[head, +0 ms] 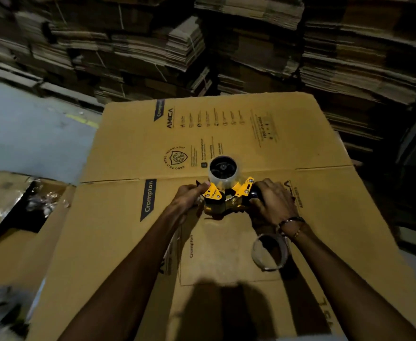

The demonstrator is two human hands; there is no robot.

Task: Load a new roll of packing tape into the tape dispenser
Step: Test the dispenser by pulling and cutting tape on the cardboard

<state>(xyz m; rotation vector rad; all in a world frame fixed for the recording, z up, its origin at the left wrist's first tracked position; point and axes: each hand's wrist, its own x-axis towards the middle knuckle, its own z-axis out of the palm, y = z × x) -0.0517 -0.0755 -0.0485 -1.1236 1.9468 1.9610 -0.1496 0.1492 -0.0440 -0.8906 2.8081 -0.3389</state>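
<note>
A yellow and black tape dispenser (229, 195) rests on a large flattened cardboard box (226, 134). A clear roll of packing tape (223, 174) sits on its hub at the far end. My left hand (189, 196) grips the dispenser's front end by the yellow plate, thumb on top. My right hand (273, 200) is wrapped around the black handle. An empty cardboard tape core (269, 252) lies on the box just under my right wrist.
An open carton (17, 217) with crumpled clear plastic inside stands at the left. Tall stacks of flattened cardboard (226, 45) fill the background. Grey floor (29, 134) shows at the left.
</note>
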